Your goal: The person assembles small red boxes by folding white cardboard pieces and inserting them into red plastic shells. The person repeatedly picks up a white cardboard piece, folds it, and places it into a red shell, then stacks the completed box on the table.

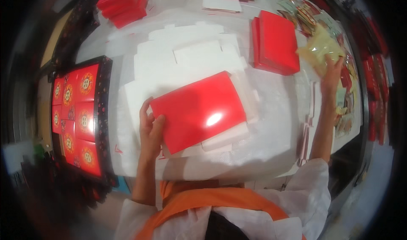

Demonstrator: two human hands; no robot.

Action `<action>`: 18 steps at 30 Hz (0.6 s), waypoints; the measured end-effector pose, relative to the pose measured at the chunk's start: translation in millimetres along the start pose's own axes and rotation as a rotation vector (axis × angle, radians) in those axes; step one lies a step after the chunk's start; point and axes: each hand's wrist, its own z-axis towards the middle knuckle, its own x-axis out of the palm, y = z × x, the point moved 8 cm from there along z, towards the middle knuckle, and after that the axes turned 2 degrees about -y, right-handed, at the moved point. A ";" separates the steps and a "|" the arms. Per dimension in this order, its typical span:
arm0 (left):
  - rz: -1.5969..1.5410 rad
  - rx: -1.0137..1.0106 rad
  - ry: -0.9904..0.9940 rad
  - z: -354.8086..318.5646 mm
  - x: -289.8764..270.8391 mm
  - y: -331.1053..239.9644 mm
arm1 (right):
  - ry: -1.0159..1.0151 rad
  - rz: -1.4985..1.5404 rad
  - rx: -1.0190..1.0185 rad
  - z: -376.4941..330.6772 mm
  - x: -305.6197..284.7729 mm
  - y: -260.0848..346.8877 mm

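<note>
A glossy red box lies on a stack of flat white cardboard blanks in the middle of the white table. My left hand grips the box's left edge, fingers curled over it. Far out to the right, my right hand reaches up to a yellowish clear plastic packet and touches its lower edge with the fingers spread around it; whether it grips the packet is unclear.
Two stacked red boxes stand at the upper right, more red boxes at the back left. A black-rimmed tray of red patterned packages sits at the left. Several small colourful packets line the right edge.
</note>
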 end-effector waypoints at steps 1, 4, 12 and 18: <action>-0.011 0.038 -0.009 -1.0 -1.1 -0.4 | 0.091 0.026 -0.017 -24.5 9.9 7.6; -0.036 0.063 -0.034 -5.6 1.1 1.5 | 0.349 0.052 0.115 -96.0 45.9 5.2; -0.146 0.140 -0.021 -13.0 -3.1 12.8 | 0.613 0.082 0.202 -162.5 117.9 -21.2; -0.102 0.141 -0.020 -16.3 -2.1 11.4 | 0.540 0.160 0.230 -183.2 131.9 -37.4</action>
